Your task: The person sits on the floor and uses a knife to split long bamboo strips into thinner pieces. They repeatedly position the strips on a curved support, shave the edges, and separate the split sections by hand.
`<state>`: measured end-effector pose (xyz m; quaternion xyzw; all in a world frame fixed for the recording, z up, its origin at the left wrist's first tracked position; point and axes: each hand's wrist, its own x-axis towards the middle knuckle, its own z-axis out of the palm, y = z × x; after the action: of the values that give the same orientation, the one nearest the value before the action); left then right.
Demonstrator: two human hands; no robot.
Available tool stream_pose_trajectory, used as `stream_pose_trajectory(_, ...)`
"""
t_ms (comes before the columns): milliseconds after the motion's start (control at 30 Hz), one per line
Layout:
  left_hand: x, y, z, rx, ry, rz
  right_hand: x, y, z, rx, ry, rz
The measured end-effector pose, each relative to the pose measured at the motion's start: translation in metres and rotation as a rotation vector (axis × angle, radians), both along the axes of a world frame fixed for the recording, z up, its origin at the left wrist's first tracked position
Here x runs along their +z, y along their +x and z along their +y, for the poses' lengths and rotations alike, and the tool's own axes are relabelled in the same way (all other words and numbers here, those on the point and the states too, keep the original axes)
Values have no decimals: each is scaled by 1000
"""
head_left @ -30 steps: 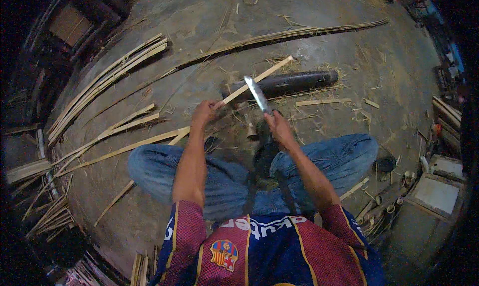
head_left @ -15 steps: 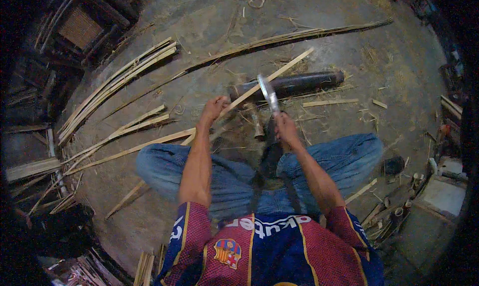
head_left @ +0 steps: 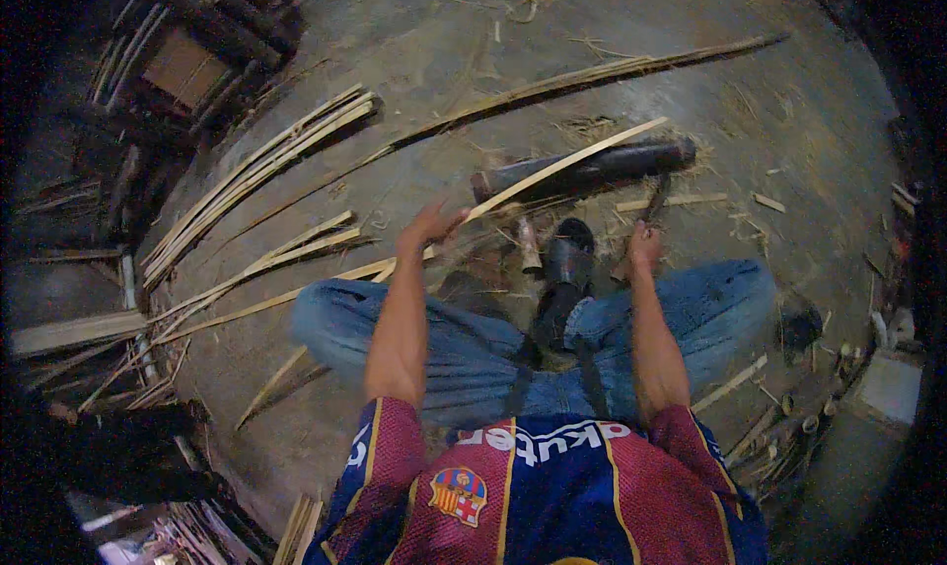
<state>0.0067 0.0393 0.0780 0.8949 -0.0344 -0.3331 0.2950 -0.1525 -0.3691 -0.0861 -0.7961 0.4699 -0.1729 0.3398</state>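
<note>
My left hand (head_left: 430,227) is closed on a long pale bamboo strip (head_left: 567,169), near where the strip meets the dark log. From there the strip slants up and away to the right, across a dark, thick cylindrical log (head_left: 631,163) lying on the floor. My right hand (head_left: 644,249) grips a knife (head_left: 656,202) near the log's right end, apart from the strip. The blade looks dark and points away from me. Between my hands a short wooden piece (head_left: 530,247) stands by a dark shoe (head_left: 569,254).
Long bamboo strips (head_left: 266,176) lie in a bundle at left, with more strips (head_left: 286,254) nearer my left knee. A long split length (head_left: 582,84) stretches beyond the log. Short offcuts (head_left: 681,201) and shavings litter the floor at right. Dark wooden furniture (head_left: 187,67) stands far left.
My right hand has moved right with the knife, off the strip to beside the log's right end. The strip now reaches farther right over the log. The whole view has shifted slightly.
</note>
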Motion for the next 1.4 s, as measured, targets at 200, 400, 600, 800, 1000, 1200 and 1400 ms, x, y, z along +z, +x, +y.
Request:
stream_pose_trajectory(200, 65, 20, -25, -128, -144, -69, 64, 33, 22, 128, -209, -188)
stream_pose_trajectory(400, 71, 16, -41, -265, -230, -286, 187, 62, 85, 614, -546, -331)
stream_pose_trajectory(600, 95, 1, -49, -395, -350, -463, 147, 84, 26, 784, -680, -255)
stream_pose_trajectory(800, 35, 3, -36, -328, -234, -751, 176, 92, -25, 740, -754, -52)
stream_pose_trajectory(1000, 1, 4, -33, -410, 142, -600, 160, 71, -153, 656, -736, -76)
stream_pose_trajectory(1200, -23, 8, -33, -316, -98, -439, 163, 59, -213, 362, -925, 86)
stream_pose_trajectory(1400, 130, 39, -95, -192, -659, -568, 143, 58, -221, 300, -975, 3)
